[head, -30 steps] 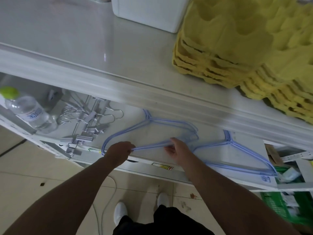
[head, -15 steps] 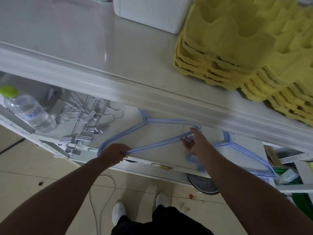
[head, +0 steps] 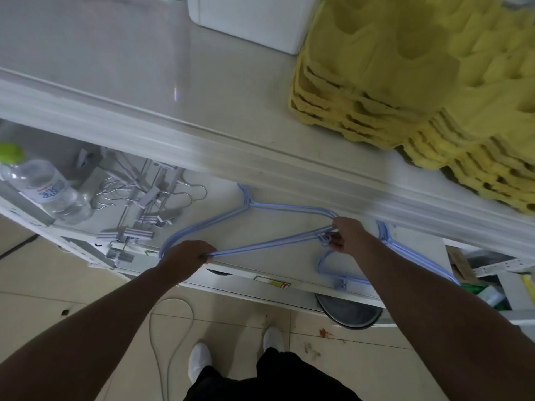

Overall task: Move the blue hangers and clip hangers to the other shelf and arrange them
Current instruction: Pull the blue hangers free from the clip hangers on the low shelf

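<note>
- Left hand (head: pixel 185 257) clenched on the near-left corner of the blue hangers (head: pixel 269 243) — a stacked bundle lying on the lower shelf (head: pixel 220 198).
- Right hand (head: pixel 348 235) pinching the same bundle's right end, at a small clip on the bottom bar.
- Second bundle of blue hangers (head: pixel 385 238) just right of it, partly hidden by the right forearm.
- Grey clip hangers (head: pixel 139 215) heaped to the left, beside a water bottle (head: pixel 43 188).
- Yellow egg trays (head: pixel 419 76) stacked on the shelf above — well apart from the hands.
</note>
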The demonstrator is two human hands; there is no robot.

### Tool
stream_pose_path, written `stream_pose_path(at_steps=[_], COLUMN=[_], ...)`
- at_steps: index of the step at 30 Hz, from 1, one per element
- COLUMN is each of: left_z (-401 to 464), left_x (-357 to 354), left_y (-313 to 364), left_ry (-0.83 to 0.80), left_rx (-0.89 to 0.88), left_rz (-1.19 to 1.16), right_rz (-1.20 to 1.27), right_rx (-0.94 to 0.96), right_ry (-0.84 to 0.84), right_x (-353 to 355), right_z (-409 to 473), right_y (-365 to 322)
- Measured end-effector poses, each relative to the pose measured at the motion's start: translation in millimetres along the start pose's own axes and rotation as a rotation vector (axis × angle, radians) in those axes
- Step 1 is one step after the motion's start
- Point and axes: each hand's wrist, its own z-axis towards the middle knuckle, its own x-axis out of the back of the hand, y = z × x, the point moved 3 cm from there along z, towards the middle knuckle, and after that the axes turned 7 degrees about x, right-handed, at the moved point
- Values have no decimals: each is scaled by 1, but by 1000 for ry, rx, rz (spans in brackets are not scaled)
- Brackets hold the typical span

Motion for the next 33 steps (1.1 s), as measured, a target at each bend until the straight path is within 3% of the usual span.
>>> stream_pose_path(at_steps=[8,19,27,33], left_z=[-1,-17,-24,-19], left_x=[11,17,18,1], left_y=[9,35,53,96], left_ry=[137,247,295,296], left_rx=[-136,-342,-486,-612], left_rz=[92,222,447,430], right_rz=[-51,-62,-479,-598], right_rx=[29,7,199,218], right_ry=[-66,-31,61,114], right_x=[19,42,67,115], right_z=[2,-4,-9,-9], right_y=[1,28,43,56])
